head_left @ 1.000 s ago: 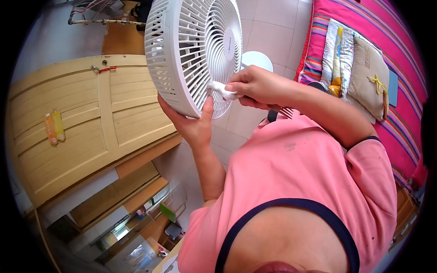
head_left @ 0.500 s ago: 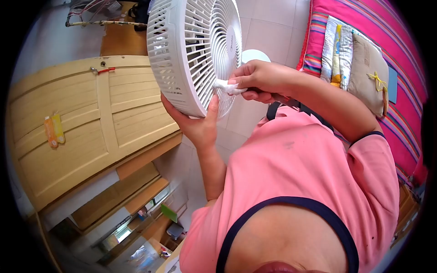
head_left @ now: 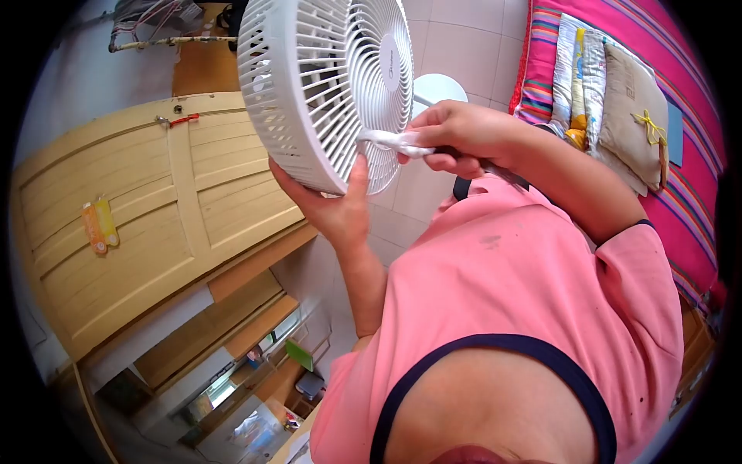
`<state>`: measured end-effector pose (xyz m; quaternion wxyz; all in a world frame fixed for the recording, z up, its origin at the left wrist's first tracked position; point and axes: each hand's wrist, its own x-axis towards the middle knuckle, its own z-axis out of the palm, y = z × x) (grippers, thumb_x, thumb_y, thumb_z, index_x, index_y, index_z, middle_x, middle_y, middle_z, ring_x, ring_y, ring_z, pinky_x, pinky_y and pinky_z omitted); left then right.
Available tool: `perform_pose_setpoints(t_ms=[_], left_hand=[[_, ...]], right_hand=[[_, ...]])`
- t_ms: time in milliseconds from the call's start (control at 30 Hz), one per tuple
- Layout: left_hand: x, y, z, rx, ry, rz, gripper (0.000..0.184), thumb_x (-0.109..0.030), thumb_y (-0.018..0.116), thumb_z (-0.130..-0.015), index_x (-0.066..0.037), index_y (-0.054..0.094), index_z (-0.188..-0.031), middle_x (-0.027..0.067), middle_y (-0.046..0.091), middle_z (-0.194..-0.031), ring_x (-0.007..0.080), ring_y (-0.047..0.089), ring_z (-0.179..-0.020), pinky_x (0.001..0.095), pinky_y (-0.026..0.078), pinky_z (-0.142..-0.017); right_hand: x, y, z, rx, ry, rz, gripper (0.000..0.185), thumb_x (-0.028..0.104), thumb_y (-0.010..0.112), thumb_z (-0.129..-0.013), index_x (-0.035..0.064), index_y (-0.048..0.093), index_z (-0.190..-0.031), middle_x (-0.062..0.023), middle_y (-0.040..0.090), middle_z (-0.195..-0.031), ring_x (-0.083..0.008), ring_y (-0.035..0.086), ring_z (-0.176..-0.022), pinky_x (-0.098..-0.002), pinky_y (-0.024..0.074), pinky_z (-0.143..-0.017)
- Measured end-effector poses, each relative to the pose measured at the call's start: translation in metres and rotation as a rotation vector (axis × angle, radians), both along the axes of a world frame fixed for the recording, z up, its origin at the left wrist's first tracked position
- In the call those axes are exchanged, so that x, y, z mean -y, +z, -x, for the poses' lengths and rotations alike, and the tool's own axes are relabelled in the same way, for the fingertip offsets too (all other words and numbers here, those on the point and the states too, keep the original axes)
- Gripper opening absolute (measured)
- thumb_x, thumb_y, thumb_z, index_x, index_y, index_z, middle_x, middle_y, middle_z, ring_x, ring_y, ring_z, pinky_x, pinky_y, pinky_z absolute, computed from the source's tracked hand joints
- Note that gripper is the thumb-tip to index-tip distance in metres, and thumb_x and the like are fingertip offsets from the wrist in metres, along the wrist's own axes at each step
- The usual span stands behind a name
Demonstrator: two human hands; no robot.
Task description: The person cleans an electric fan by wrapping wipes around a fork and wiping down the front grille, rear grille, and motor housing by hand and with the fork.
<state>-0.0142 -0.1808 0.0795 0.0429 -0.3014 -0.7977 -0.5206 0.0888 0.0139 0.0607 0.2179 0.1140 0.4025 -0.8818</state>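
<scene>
Past the pink shirt (head_left: pixel 502 286), the left hand (head_left: pixel 338 209) clasps a round white plastic fan (head_left: pixel 332 89) from below, thumb in front, apparently steadying it, while the right hand (head_left: pixel 456 139) pinches a twisted white cloth (head_left: pixel 389 141) against its slats, pale floor tiles (head_left: pixel 456 58) beyond.

Head view: left hand (head_left: pixel 340 213) grips white fan (head_left: pixel 297 100) by its lower rim, thumb on front; right hand (head_left: pixel 462 138) pinches twisted white cloth (head_left: pixel 393 141), tip at grille (head_left: pixel 379 73). Upper right: beige cushion (head_left: pixel 632 108) on striped pink bedding (head_left: pixel 692 185)
</scene>
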Motion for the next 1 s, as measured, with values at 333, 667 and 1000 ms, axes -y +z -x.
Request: perform_pose_setpoints(t_ms=[333,667,1000], left_hand=[[0.006,-0.006,0.015,0.005,-0.038,-0.031,0.101,-0.023,0.084,-0.069,0.000,0.019,-0.143,0.0157,0.037,-0.136,0.0256,0.040,-0.123,0.0375,0.032,-0.103],[0.010,-0.017,0.019,-0.012,-0.058,-0.058,0.109,-0.060,0.072,-0.072,0.005,0.018,-0.141,0.0185,0.037,-0.135,0.0267,0.041,-0.123,0.0382,0.034,-0.101],[0.009,-0.005,0.017,0.046,-0.055,-0.070,0.102,-0.035,0.085,-0.068,0.004,0.023,-0.139,0.0150,0.043,-0.131,0.0232,0.046,-0.118,0.0351,0.037,-0.099]], right_hand=[[0.013,0.008,-0.008,-0.007,-0.045,-0.361,0.026,0.024,0.046,-0.099,0.0022,0.060,-0.101,0.0003,0.046,-0.052,-0.0049,0.035,-0.034,-0.0219,0.0299,-0.034],[0.023,-0.010,0.010,-0.091,-0.081,-0.235,0.028,0.027,0.046,-0.099,0.0021,0.059,-0.105,0.0008,0.046,-0.053,-0.0044,0.033,-0.037,-0.0238,0.0273,-0.034],[0.024,0.004,0.044,-0.057,0.044,-0.297,0.028,0.028,0.047,-0.098,0.0042,0.061,-0.099,0.0013,0.046,-0.053,-0.0057,0.036,-0.035,-0.0247,0.0286,-0.032]])
